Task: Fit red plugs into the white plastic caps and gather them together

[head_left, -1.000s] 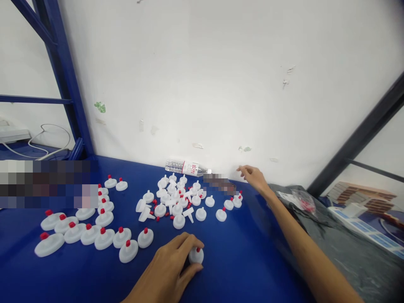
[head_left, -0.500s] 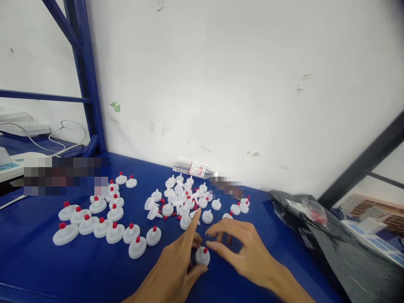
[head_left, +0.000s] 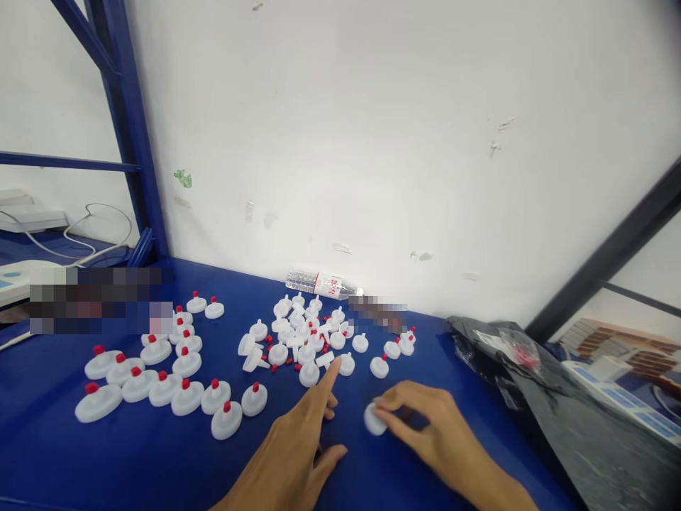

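Note:
My right hand (head_left: 425,426) pinches a white squeeze-bottle lid (head_left: 374,420) by its top, where the fingertips hide its nozzle. The lid looks slightly blurred. Left of it, my left hand (head_left: 306,433) is open and holds nothing, its index finger stretched toward the pile and its thumb apart. Beyond the fingertips lies a pile of white nozzle lids (head_left: 298,330) with small red tip caps (head_left: 274,368) scattered among them. Several lids with red caps on their nozzles (head_left: 186,395) stand on the left. Another red-capped lid (head_left: 379,367) stands just beyond my right hand.
A clear plastic bottle (head_left: 324,284) lies against the white wall at the back. To the right, a black plastic bag (head_left: 553,411) covers the side of the blue table (head_left: 154,461). A blue metal post (head_left: 135,135) rises at the left.
The red-capped lid has left my left hand and moved right, now pinched in my right hand. My left fingers have come apart. The view has shifted slightly.

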A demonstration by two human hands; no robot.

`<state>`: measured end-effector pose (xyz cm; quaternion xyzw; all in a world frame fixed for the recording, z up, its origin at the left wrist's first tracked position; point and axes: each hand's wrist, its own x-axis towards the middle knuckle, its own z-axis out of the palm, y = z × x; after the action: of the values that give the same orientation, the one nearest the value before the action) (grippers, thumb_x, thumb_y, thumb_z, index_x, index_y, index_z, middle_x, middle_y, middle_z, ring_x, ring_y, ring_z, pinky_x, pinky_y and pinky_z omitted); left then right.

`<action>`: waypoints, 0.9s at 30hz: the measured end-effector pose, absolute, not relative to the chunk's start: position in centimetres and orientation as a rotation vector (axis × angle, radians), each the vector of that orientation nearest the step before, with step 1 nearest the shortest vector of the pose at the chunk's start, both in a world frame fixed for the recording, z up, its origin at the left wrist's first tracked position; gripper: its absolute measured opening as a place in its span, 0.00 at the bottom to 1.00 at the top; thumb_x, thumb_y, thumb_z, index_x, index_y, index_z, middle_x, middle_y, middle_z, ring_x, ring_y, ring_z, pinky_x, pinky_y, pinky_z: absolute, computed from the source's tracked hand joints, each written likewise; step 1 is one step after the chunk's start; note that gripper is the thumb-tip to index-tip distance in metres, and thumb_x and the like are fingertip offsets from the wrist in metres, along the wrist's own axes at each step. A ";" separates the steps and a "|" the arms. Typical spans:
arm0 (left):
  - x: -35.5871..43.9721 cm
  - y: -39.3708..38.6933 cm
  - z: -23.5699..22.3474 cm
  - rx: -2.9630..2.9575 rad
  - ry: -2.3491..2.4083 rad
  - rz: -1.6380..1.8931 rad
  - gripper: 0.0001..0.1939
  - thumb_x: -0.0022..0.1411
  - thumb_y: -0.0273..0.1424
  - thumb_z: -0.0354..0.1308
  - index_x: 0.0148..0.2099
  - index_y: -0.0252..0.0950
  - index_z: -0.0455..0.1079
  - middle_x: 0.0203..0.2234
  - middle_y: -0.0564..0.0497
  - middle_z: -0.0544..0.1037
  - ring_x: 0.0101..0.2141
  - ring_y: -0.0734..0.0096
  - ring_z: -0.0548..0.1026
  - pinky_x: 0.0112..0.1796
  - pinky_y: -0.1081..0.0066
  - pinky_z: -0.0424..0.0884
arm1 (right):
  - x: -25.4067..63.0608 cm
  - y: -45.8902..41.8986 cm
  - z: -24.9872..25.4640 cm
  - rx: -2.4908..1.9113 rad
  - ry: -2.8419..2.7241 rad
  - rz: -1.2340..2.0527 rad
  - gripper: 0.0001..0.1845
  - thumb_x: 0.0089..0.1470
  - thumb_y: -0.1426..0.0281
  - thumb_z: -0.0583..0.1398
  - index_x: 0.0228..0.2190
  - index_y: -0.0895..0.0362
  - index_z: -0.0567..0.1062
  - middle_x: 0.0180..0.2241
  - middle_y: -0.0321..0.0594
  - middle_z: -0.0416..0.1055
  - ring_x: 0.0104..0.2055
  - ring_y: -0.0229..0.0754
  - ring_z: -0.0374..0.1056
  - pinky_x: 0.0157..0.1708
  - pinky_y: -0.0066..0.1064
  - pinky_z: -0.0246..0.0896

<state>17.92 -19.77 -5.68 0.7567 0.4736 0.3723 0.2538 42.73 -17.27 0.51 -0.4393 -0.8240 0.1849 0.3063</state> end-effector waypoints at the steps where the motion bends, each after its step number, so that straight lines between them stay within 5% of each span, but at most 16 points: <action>1: 17.9 -19.9 -5.5 2.064 1.303 1.006 0.49 0.61 0.22 0.59 0.74 0.61 0.40 0.51 0.54 0.77 0.34 0.73 0.79 0.38 0.72 0.78 | 44.1 -17.0 0.4 -1.274 -2.116 0.439 0.11 0.62 0.58 0.62 0.32 0.50 0.80 0.37 0.38 0.83 0.36 0.45 0.78 0.37 0.31 0.71; 4: 18.0 -20.2 -4.7 2.119 1.323 1.002 0.41 0.65 0.26 0.56 0.73 0.58 0.45 0.49 0.54 0.78 0.31 0.73 0.78 0.35 0.71 0.78 | 47.8 -15.7 0.1 -1.584 -1.887 0.342 0.16 0.58 0.52 0.63 0.30 0.50 0.80 0.39 0.39 0.83 0.30 0.46 0.77 0.31 0.34 0.72; 10: 18.0 -20.6 -3.7 2.206 1.303 1.026 0.32 0.68 0.27 0.50 0.70 0.53 0.52 0.47 0.52 0.79 0.28 0.74 0.77 0.34 0.72 0.78 | 49.6 -13.8 0.1 -1.624 -1.806 0.377 0.19 0.54 0.50 0.66 0.41 0.49 0.80 0.39 0.40 0.82 0.40 0.51 0.78 0.37 0.37 0.74; 17: 18.1 -20.7 -2.9 2.246 1.314 1.021 0.29 0.68 0.27 0.50 0.68 0.52 0.54 0.48 0.52 0.79 0.33 0.71 0.80 0.36 0.72 0.78 | 45.9 -12.5 4.0 -1.481 -1.985 0.014 0.15 0.63 0.54 0.59 0.39 0.48 0.80 0.42 0.40 0.81 0.46 0.51 0.75 0.47 0.43 0.67; 27: 17.9 -20.6 -2.1 2.281 1.284 0.978 0.31 0.67 0.25 0.50 0.70 0.49 0.55 0.47 0.52 0.80 0.34 0.71 0.80 0.36 0.74 0.77 | 37.0 -5.7 4.2 -1.474 -2.339 0.132 0.11 0.62 0.63 0.61 0.40 0.52 0.82 0.35 0.42 0.83 0.41 0.52 0.78 0.42 0.39 0.65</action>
<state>17.90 -20.63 -2.10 0.8040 0.4527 0.3446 0.1729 37.02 -5.66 4.25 -0.5232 -0.8303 0.0469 0.1861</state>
